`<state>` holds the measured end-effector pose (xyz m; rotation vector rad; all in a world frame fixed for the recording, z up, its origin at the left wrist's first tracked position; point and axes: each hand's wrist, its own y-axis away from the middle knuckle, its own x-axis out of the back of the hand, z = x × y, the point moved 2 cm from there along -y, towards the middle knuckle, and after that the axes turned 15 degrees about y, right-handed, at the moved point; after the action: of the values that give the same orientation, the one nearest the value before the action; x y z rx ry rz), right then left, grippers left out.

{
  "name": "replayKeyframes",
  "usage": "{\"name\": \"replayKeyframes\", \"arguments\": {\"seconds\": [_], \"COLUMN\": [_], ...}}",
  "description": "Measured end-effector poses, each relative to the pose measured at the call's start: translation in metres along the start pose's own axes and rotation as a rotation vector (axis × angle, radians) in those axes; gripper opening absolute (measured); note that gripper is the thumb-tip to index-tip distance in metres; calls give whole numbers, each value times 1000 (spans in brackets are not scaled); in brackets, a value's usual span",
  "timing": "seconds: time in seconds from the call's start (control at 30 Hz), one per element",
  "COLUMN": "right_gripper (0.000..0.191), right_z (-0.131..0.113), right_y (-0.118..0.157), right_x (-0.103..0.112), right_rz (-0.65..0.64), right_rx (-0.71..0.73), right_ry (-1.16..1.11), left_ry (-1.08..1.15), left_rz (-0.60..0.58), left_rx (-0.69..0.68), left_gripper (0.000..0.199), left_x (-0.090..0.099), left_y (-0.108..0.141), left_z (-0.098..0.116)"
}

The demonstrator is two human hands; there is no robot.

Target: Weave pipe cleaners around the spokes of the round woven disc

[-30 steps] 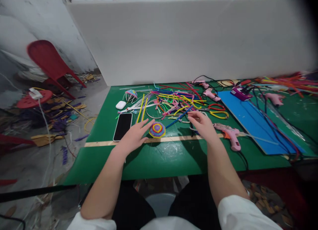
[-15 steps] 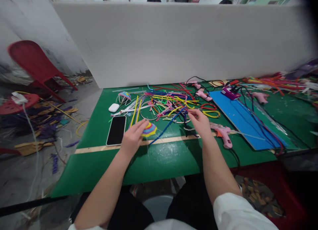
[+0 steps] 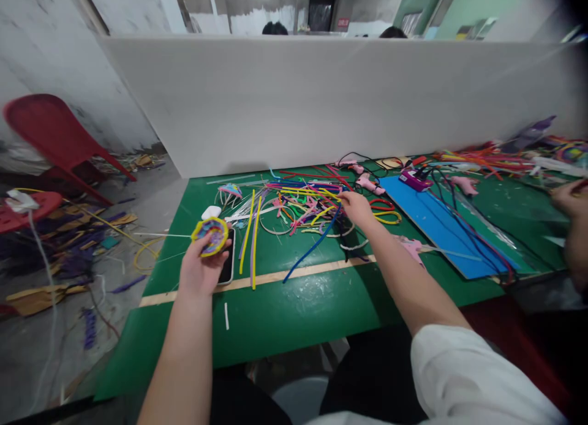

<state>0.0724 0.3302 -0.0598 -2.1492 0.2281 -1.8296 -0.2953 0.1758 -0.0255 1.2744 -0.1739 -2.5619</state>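
"What's held?"
"My left hand (image 3: 200, 272) clamps a striped disc (image 3: 212, 236). With my right hand (image 3: 359, 210), I can't tell whether the fingers (image 3: 348, 195) grip."
"The blue strip (image 3: 316, 245)?"
"Nearest my right fingertips, slanting leftward and toward me across the table (image 3: 321, 305)."

The left hand (image 3: 201, 269) and disc (image 3: 214, 234) hide part of the phone (image 3: 227, 269), and the right forearm (image 3: 402, 275) covers part of a glue gun (image 3: 412, 247). Whether the right hand (image 3: 358, 208) grips any stick (image 3: 312, 193) is too small to tell. The frame's right edge cuts off a co-worker's hand (image 3: 569, 199); a red sign's (image 3: 342, 22) lettering is blurred.
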Motion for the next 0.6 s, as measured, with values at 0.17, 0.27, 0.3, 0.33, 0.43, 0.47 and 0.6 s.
{"name": "replayKeyframes", "arguments": {"seconds": [0.17, 0.27, 0.3, 0.33, 0.43, 0.47, 0.6], "right_gripper": [29, 34, 35, 35, 29, 28, 24], "right_z": [-5, -44, -64, -87, -160, -181, -232], "right_y": [-29, -31, -28, -24, -8, -5, -15], "right_x": [4, 10, 11, 10, -5, -13, -49], "right_rz": [-6, 32, 39, 25, -106, -155, -295], "right_rx": [-73, -34, -3, 46, 227, 266, 220], "right_ry": [16, -8, -19, -34, -76, -85, -76], "left_ry": [133, 175, 184, 188, 182, 175, 136], "left_rz": [41, 63, 71, 76, 88, 93, 88], "left_rx": [-80, -109, -115, -120, -127, -126, -125], "left_gripper": [22, 21, 21, 22, 21, 20, 19], "left_x": [12, 15, 15, 15, 15, 15, 14], "left_y": [0, 0, 0, 0, 1, 1, 3], "left_z": [28, 34, 34, 35, 35, 35, 38]}}
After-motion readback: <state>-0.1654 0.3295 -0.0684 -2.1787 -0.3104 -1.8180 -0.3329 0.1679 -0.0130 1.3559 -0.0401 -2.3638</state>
